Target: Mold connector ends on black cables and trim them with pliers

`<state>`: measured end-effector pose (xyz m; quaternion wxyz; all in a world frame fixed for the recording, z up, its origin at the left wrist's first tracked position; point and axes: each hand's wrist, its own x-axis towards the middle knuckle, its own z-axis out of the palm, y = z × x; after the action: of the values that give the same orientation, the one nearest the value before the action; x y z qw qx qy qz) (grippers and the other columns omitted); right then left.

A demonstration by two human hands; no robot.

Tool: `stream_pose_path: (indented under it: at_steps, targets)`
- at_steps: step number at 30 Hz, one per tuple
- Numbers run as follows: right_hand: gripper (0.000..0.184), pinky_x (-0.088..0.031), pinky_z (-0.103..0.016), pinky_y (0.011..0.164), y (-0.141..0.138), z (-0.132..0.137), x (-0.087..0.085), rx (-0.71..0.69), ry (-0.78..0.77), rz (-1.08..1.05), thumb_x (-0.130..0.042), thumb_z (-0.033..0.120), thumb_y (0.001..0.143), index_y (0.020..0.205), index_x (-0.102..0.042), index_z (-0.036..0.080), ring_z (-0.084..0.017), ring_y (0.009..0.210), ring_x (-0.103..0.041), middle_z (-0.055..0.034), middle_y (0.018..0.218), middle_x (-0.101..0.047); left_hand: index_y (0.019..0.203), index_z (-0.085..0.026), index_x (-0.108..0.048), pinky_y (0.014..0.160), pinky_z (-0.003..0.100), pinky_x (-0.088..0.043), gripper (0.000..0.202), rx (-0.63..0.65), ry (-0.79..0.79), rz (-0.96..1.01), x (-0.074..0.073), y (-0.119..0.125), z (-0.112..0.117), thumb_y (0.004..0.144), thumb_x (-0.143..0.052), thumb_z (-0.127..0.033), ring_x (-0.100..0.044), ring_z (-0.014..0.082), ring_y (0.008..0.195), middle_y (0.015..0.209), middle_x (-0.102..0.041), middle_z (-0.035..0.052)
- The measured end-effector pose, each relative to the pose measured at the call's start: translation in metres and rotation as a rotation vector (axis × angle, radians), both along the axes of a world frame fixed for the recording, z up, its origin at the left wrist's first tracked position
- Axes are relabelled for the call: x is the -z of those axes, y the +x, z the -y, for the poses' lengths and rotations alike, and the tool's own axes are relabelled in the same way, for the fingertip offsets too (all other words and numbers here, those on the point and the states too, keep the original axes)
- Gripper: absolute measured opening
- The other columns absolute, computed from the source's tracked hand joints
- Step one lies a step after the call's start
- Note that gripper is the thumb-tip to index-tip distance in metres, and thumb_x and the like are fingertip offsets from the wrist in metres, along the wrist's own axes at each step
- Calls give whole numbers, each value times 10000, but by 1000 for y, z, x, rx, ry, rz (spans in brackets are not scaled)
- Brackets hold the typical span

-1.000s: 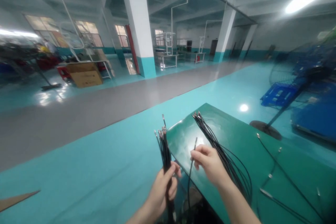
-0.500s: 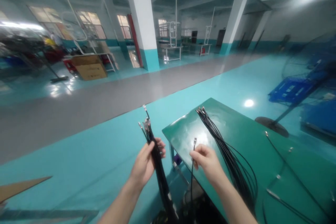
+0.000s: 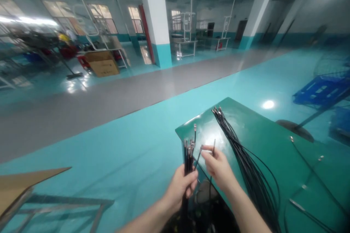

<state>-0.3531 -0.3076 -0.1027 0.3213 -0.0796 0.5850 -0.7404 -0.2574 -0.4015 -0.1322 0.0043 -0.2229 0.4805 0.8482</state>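
My left hand point(image 3: 179, 185) is wrapped round an upright bundle of black cables point(image 3: 188, 162) with metal terminals at their tops. One cable end point(image 3: 195, 128) stands higher than the rest. Just to the right, my right hand point(image 3: 218, 167) has its thumb and forefinger at the metal tip of a cable point(image 3: 198, 158) that leans out from the bundle. A separate black cable point(image 3: 210, 189) passes through the same hand, its end poking up above the fingers and its length hanging down. The lower part of the bundle is lost against dark clothing.
On the green table point(image 3: 262, 136) to the right lies a long pile of black cables point(image 3: 236, 145), with a few loose cables point(image 3: 308, 160) farther right. A cardboard sheet point(image 3: 30, 182) and a metal frame point(image 3: 68, 199) are at lower left. Blue crates point(image 3: 319, 91) stand beyond the table.
My left hand has brought the bundle rightward, close to my right hand. My right hand, still with its single cable, now touches a cable tip at the bundle. The view has shifted slightly.
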Motion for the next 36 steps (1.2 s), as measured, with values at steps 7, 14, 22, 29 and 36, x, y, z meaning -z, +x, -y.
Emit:
stream_pose_path:
  at_steps: [7,14,22,29,36]
  targets:
    - [374,-103,-184,345,10,4,15,-104,62,-1,-652,445,660,845,-602,124,-20,334,-195,102,400,-328,785,-153,-461,316,162,-161,305,-45,-81,-16,4,-2,0,699,-631,-391,-287,20,297,444,-470,-68]
    - [370,-120,-187,362,6,-1,16,32,10,-8,-710,402,601,591,-415,180,-16,352,-199,113,411,-288,832,-137,-517,540,199,-427,279,-193,23,-37,2,0,11,724,-623,-371,-560,112,657,732,-583,25]
    - [382,-127,-182,359,6,-2,22,30,-9,-42,-702,385,629,580,-376,191,-19,348,-205,114,401,-278,942,-169,-435,406,175,-277,238,-196,-8,-5,1,7,13,777,-520,-318,-427,57,438,628,-560,-24]
    - [388,-105,-177,345,1,-8,29,2,-35,-8,-712,394,616,593,-382,190,-11,334,-189,119,398,-267,814,-168,-419,379,173,-198,170,-144,-37,-44,-9,4,5,751,-531,-279,-301,27,381,552,-507,-54]
    - [309,-93,-177,330,3,-16,20,-24,-37,3,-695,395,646,729,-558,130,1,317,-197,85,423,-385,873,-178,-411,378,166,-188,206,-159,-33,-32,-8,1,3,773,-512,-327,-304,20,378,583,-515,-56]
